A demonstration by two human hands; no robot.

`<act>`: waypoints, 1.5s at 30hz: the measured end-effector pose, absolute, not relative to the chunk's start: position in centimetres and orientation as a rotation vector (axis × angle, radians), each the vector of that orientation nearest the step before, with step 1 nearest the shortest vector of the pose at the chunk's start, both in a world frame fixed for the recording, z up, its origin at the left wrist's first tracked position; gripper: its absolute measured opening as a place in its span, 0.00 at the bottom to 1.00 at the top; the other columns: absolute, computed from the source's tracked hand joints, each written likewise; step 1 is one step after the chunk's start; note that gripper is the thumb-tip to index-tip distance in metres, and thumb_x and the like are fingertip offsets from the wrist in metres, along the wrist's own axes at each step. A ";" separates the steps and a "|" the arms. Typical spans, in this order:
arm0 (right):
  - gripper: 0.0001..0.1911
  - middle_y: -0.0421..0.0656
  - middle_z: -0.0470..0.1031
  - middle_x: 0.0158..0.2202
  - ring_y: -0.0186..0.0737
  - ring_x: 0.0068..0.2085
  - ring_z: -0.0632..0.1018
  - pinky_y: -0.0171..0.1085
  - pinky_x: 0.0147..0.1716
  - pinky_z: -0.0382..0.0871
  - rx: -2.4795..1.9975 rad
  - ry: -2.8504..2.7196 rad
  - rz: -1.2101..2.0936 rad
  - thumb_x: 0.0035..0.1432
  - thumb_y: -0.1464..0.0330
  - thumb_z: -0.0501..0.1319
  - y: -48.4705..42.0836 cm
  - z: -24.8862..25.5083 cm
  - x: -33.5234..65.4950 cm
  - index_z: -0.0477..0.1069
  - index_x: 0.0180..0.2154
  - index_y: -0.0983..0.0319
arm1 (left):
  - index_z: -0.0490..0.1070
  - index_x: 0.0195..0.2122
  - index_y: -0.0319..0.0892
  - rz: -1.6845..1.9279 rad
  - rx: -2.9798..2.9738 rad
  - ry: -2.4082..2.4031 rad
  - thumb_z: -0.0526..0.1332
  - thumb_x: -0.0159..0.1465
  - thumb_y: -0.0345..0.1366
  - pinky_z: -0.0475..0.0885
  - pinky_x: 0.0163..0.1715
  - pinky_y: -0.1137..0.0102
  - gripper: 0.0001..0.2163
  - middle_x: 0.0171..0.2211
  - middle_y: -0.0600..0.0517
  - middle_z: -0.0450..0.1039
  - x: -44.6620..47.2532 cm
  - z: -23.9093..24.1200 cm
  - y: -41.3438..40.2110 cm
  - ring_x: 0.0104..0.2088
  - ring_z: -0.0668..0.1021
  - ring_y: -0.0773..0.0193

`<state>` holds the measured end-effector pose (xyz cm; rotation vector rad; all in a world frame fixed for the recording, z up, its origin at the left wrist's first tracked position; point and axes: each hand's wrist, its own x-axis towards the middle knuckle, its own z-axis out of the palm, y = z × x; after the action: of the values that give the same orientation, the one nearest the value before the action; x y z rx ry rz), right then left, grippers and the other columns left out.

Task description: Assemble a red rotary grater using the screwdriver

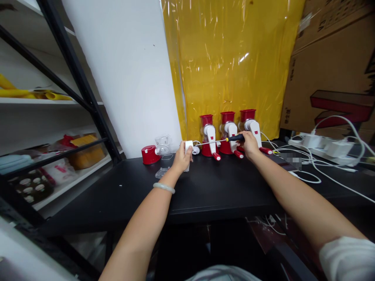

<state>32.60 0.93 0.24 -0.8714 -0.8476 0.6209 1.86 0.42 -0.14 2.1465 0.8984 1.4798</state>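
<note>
My left hand (182, 158) is closed around a small white plastic part (188, 146), held upright just above the black table (205, 187). My right hand (249, 144) grips the black handle of a screwdriver (218, 141). Its metal shaft runs level to the left and its tip meets the white part. Right behind the hands stand three red-and-white hand-crank grinders (228, 132) in a row. A pale bangle (164, 187) sits on my left wrist.
A red cap (149, 155) and clear plastic parts (163, 146) lie to the left by the white wall. White cables and power strips (322, 148) cover the table's right side. Behind are yellow film and cardboard boxes. A black shelf rack (73, 78) with goods stands left.
</note>
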 end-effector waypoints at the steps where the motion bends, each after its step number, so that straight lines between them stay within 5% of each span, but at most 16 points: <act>1: 0.11 0.35 0.72 0.23 0.30 0.17 0.69 0.29 0.15 0.63 -0.862 -0.846 0.620 0.59 0.58 0.60 0.9 0.3 32.6 0.65 0.32 0.59 | 0.60 0.42 0.45 1.483 2.147 0.900 0.50 0.69 0.53 0.69 0.24 0.72 0.16 0.22 0.61 0.67 1.8 -0.1 0.4 0.18 0.73 0.69; 10: 0.20 0.33 0.63 0.14 0.28 0.14 0.65 0.26 0.11 0.57 -0.968 -0.872 0.606 0.59 0.50 0.61 0.1 0.4 32.5 0.67 0.30 0.60 | 0.59 0.40 0.45 1.488 2.146 0.923 0.51 0.69 0.53 0.69 0.23 0.72 0.16 0.23 0.60 0.67 1.8 0.0 0.4 0.19 0.73 0.69; 14: 0.20 0.35 0.66 0.16 0.30 0.15 0.68 0.28 0.13 0.62 -0.962 -0.859 0.627 0.60 0.49 0.59 0.4 0.2 32.5 0.67 0.31 0.60 | 0.59 0.40 0.45 1.486 2.147 0.927 0.50 0.69 0.53 0.69 0.23 0.72 0.16 0.22 0.60 0.67 1.8 0.0 0.4 0.19 0.73 0.68; 21: 0.08 0.36 0.71 0.22 0.32 0.17 0.71 0.32 0.17 0.68 -0.886 -0.776 0.779 0.56 0.65 0.53 0.8 0.2 32.5 0.69 0.33 0.60 | 0.59 0.40 0.45 1.489 2.159 0.913 0.51 0.69 0.52 0.69 0.23 0.71 0.15 0.21 0.60 0.67 1.7 -0.1 0.5 0.18 0.73 0.68; 32: 0.07 0.36 0.71 0.25 0.30 0.17 0.69 0.32 0.16 0.65 -0.871 -0.789 0.642 0.56 0.69 0.53 0.6 0.3 32.6 0.69 0.32 0.60 | 0.60 0.41 0.45 1.476 2.185 0.911 0.51 0.69 0.50 0.69 0.24 0.71 0.14 0.20 0.61 0.67 1.9 0.0 0.3 0.19 0.73 0.67; 45: 0.22 0.35 0.69 0.24 0.30 0.18 0.69 0.30 0.15 0.64 -0.807 -0.899 0.429 0.53 0.47 0.64 1.1 0.1 33.0 0.66 0.33 0.58 | 0.60 0.40 0.45 1.460 2.210 0.954 0.51 0.69 0.51 0.69 0.25 0.71 0.14 0.20 0.61 0.67 1.9 0.3 0.0 0.19 0.73 0.67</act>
<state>33.00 1.12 0.07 -0.8071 -0.8993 0.4291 1.87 -0.01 0.29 2.2098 0.9537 1.4595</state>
